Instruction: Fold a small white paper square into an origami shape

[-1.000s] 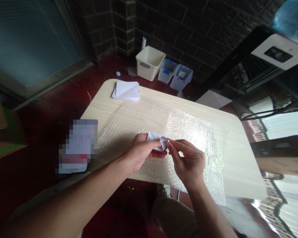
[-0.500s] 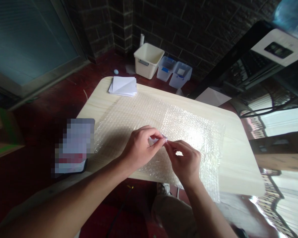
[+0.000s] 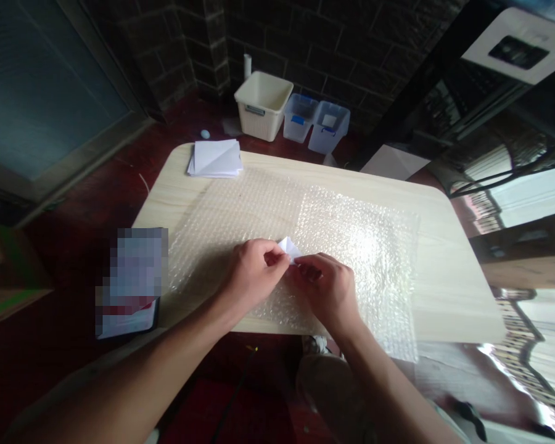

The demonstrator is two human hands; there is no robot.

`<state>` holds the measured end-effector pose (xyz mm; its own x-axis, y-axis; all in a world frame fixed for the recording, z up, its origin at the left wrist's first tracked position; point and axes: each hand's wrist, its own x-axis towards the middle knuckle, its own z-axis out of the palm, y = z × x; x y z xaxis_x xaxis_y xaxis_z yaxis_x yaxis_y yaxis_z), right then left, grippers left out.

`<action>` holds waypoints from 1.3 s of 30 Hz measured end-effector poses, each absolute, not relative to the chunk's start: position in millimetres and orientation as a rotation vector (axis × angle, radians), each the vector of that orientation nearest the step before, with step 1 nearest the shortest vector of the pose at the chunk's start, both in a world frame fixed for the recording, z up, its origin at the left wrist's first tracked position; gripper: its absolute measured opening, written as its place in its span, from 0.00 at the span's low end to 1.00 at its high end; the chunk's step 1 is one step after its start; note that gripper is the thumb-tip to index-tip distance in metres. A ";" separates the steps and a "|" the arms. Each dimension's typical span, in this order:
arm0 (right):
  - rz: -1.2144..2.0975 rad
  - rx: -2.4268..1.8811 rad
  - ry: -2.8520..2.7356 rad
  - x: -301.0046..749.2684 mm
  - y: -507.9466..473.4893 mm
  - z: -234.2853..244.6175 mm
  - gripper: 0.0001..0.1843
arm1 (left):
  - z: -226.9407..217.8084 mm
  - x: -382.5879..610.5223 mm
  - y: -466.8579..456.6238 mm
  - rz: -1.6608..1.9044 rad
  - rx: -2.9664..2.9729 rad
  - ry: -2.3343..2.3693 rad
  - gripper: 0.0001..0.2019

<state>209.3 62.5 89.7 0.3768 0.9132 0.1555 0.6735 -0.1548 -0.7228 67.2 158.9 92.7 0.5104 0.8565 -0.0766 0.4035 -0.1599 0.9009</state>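
A small piece of folded white paper (image 3: 289,246) is held between my two hands, over a sheet of bubble wrap (image 3: 268,203). Thumb and fingers of my left hand (image 3: 259,268) pinch its left side. My right hand (image 3: 328,287) pinches its lower right corner, close to the left fingertips. A pointed part of the paper shows above the fingers; its lower part is hidden by them. The bubble wrap lies spread on the pale wooden table (image 3: 448,246) and hangs over the front edge.
A stack of white paper sheets (image 3: 216,158) lies at the table's far left corner. A blurred-out phone-like device (image 3: 136,277) is at the left edge. On the floor beyond stand a cream bin (image 3: 263,114) and two clear plastic boxes (image 3: 329,129).
Both hands have shifted slightly left with the paper. The paper is turned so that more of its white folded face shows above the fingers. The camera view has moved a little.
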 end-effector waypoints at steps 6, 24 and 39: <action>0.494 -1.935 -1.244 208.2 65.9 90.2 0.03 | 91.9 68.9 159.2 0.591 1.827 1.056 0.06; 0.804 -1.746 -1.057 220.5 63.2 99.0 0.16 | 96.8 63.9 175.6 0.526 1.304 0.873 0.10; 0.506 -1.798 -1.194 212.0 60.7 93.8 0.10 | 97.9 65.7 165.8 0.524 1.461 0.780 0.11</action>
